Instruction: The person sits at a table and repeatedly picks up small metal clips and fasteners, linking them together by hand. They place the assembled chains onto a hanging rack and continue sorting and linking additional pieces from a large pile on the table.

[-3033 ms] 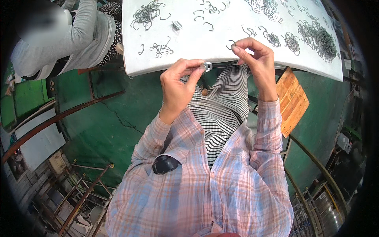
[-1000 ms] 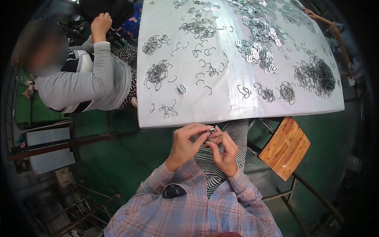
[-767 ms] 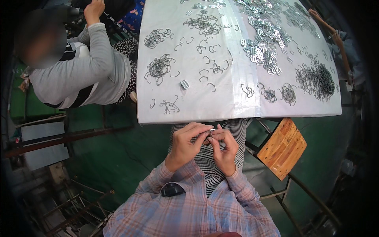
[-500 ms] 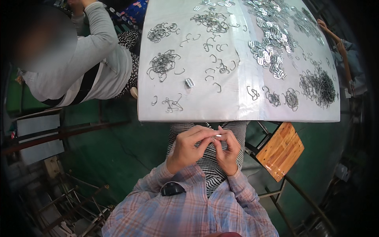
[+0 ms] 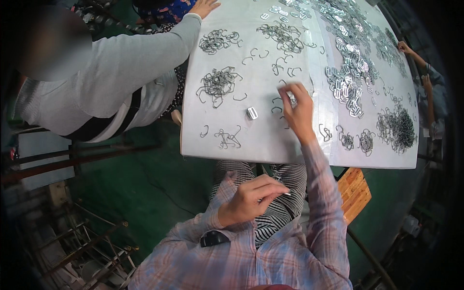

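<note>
Above my lap, my left hand (image 5: 252,199) is closed, its thumb and forefinger pinching a small silvery metal piece (image 5: 288,194). The piece is mostly hidden and shows only a bright edge. My right hand (image 5: 298,110) reaches over the white table (image 5: 270,151), above loose bent wire hooks (image 5: 276,109). Its fingertips are smeared by motion, so any hold there is unclear. Left of it lies one silver slide buckle (image 5: 252,113). A small heap of wire hooks (image 5: 217,84) sits farther left, and a few more hooks (image 5: 227,139) lie near the front edge.
A long pile of slide buckles (image 5: 352,72) runs down the table's right half, beside a dense heap of wire hooks (image 5: 398,128). At left, a person in grey (image 5: 130,63) rests a hand on the table. Another person's arm (image 5: 411,50) reaches in at right. A wooden stool (image 5: 356,193) stands below.
My right hand has left my left hand and moved forward over the table. The left hand keeps its metal piece above my lap. The neighbour's arm has stretched onto the table.
</note>
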Available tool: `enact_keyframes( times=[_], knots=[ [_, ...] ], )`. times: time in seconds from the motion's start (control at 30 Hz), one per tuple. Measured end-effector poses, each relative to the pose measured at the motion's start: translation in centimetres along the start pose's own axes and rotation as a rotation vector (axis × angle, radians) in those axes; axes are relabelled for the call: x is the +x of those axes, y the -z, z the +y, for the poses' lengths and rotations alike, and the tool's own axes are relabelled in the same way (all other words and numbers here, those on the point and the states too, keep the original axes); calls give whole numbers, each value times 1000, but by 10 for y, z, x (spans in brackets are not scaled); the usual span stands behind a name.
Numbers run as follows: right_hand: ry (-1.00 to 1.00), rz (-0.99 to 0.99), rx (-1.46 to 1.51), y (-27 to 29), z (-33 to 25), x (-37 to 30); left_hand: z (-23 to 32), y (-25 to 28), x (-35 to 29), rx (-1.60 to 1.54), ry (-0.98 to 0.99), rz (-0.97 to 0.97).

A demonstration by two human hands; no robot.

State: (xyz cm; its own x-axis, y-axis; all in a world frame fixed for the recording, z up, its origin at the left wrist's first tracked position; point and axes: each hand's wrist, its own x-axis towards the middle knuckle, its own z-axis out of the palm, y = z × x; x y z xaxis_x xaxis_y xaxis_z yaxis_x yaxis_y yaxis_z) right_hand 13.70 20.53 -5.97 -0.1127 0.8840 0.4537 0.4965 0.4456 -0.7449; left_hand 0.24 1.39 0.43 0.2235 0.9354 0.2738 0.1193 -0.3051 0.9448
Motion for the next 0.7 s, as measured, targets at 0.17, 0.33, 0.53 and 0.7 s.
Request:
enact_keyframes(
  times=[0.17, 0.33, 0.53, 0.7],
  knots=[
    [10, -137, -166, -82, 49, 93, 7, -1, 2, -7, -8, -25],
    [82, -430, -459, -122, 53, 106, 7, 5, 1, 25, 19, -8],
    [125, -448, -456, -80, 29, 42, 3, 12, 1, -2, 18, -9],
    [40, -462, -287, -32, 32, 38, 3, 12, -1, -4, 27, -9]
  ],
)
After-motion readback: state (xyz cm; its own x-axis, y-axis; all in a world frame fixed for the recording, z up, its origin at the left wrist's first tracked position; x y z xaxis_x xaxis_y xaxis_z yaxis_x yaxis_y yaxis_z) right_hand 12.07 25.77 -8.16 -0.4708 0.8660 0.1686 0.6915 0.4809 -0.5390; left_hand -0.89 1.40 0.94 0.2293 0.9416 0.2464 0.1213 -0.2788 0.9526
